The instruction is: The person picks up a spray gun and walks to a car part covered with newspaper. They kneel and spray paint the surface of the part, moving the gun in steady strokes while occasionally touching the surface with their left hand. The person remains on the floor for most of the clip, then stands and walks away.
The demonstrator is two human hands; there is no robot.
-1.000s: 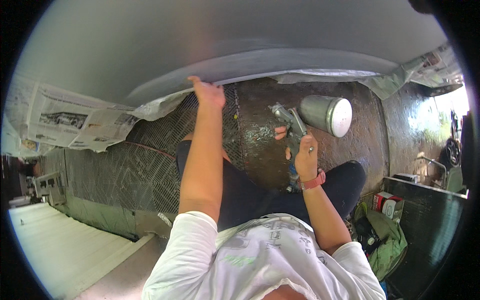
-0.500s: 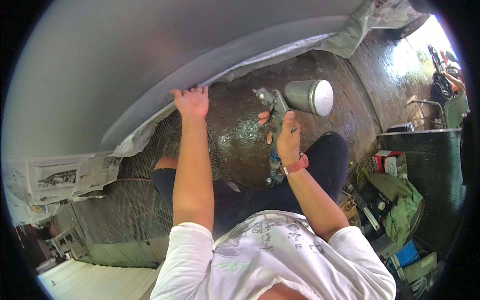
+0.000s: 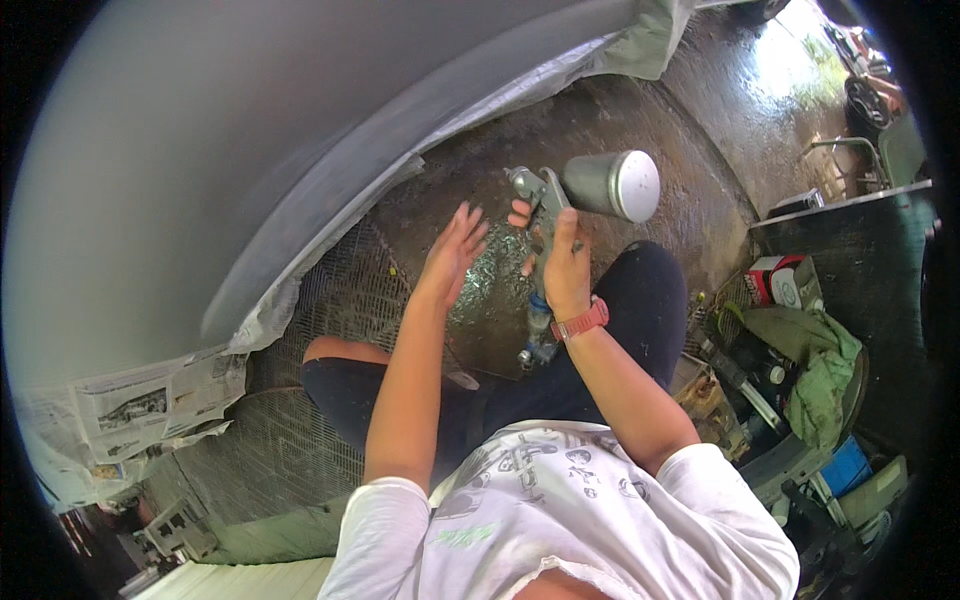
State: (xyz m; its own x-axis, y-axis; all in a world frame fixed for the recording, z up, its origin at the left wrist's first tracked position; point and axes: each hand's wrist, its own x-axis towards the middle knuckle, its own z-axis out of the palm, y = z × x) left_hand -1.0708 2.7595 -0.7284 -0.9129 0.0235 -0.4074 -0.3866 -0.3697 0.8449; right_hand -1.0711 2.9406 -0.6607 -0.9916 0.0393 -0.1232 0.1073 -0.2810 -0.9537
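Note:
A metal spray gun with a silver cup on its right side is held upright by my right hand, fingers wrapped round its handle. Its nozzle points up and to the left, and a blue-banded fitting hangs below the grip. My left hand hovers in the air left of the gun, empty, fingers stretched out. Beyond it curves a large grey vehicle body panel, its lower edge masked with paper and newspaper. Neither hand touches the panel.
Dark wet-looking floor lies under my bent legs. To the right are a dark board, a red and white box, a green cloth and a blue box among tools. A chair stands at the far right.
My left hand has come off the panel's lower edge and moved right and down, closer to the spray gun. The right hand keeps its hold; the view has shifted slightly.

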